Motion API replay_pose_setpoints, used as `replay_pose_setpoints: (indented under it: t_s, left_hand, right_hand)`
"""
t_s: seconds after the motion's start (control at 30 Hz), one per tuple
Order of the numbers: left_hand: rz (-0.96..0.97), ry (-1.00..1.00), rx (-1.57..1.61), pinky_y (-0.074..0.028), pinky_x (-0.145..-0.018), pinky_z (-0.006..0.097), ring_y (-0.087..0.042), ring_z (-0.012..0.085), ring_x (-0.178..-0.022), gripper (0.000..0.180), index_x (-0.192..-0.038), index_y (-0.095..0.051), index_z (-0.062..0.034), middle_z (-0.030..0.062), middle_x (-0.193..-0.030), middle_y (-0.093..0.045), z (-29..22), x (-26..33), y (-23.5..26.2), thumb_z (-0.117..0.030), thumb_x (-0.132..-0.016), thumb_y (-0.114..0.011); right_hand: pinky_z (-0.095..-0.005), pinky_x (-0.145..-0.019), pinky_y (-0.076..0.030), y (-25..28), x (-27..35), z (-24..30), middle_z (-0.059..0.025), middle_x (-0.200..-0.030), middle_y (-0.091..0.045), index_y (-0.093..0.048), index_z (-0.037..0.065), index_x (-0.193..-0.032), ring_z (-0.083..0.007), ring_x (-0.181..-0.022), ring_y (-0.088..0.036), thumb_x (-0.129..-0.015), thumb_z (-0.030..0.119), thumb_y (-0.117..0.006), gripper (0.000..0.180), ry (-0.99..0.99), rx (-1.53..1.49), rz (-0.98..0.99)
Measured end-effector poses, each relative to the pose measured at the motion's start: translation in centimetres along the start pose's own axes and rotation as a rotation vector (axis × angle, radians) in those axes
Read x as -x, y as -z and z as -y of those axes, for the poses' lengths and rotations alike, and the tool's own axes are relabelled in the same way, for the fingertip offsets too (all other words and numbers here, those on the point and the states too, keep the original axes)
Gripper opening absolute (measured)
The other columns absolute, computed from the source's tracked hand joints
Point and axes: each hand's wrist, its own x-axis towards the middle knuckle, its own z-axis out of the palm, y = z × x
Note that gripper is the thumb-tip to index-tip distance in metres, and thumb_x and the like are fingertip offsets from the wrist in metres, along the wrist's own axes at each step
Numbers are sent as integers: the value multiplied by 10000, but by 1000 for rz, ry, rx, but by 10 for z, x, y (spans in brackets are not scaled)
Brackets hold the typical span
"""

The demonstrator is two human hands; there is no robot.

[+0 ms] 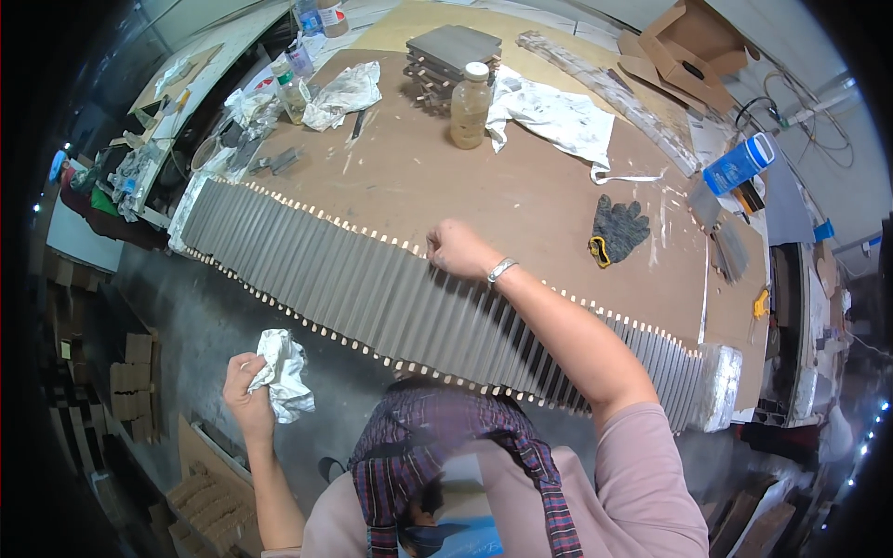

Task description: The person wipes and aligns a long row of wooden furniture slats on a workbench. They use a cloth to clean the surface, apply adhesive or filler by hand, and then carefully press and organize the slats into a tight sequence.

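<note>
A long row of narrow grey slats (316,251) lies side by side along the near edge of the table, with pale wooden pegs sticking out at both ends. My right hand (451,246) is closed over the far ends of the slats, near the middle of the row. Its fingertips are hidden, so what they grip cannot be made out. Off the table's near side, my left hand (244,379) clutches a crumpled white cloth (286,374) that hangs down from the fingers.
Beyond the row stand a lidded jar of cloudy liquid (470,113) and a stack of grey boards (454,48). White rags (553,116) and a dark knitted glove (618,231) lie on the brown tabletop (400,177). A blue container (739,165) is at right. A wrapped block (719,389) ends the row.
</note>
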Motion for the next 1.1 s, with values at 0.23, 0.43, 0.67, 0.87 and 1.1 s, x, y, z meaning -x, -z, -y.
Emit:
replay_pose_setpoints:
  t_s: [0.23, 0.43, 0.67, 0.87, 1.1]
  left_hand:
    - [6, 3, 19, -445, -751, 227, -595, 149, -860, 350, -980, -719, 16, 80, -976, -625, 7, 1, -4, 191, -747, -526]
    - [-21, 54, 49, -462, -775, 233, -605, 151, -881, 344, -978, -730, 6, 81, -984, -629, 18, 10, -2, 193, -760, -541]
    - [10, 60, 60, -465, -783, 233, -607, 151, -889, 336, -982, -732, 6, 78, -980, -626, 19, 11, -7, 193, -769, -551]
    - [8, 69, 81, -461, -784, 227, -604, 147, -886, 334, -982, -729, 11, 71, -980, -617, 28, 13, -5, 197, -764, -557]
    - [-1, 76, 98, -461, -785, 224, -603, 148, -891, 334, -983, -722, 19, 72, -980, -617, 43, 13, 1, 206, -759, -559]
  right_hand:
    - [-356, -536, -480, -1, 6, -11, -139, -661, -620, -563, -36, -723, -167, -565, -550, -809, -42, -554, 87, -193, -415, -112]
    - [-272, -613, -529, 16, 6, 9, -108, -736, -649, -545, -37, -783, -135, -664, -629, -876, -44, -559, 94, -214, -597, -270]
    - [-319, -696, -557, -2, -5, 8, -127, -764, -724, -719, -42, -856, -195, -709, -692, -800, 41, -693, 104, -154, -283, -92]
    - [-403, -729, -566, -16, -16, 24, -218, -819, -715, -743, -11, -848, -349, -759, -705, -744, 53, -711, 127, -136, -33, -52]
    - [-427, -729, -525, -23, -18, 22, -254, -860, -666, -679, -29, -816, -390, -835, -669, -781, 12, -622, 79, -59, 293, -194]
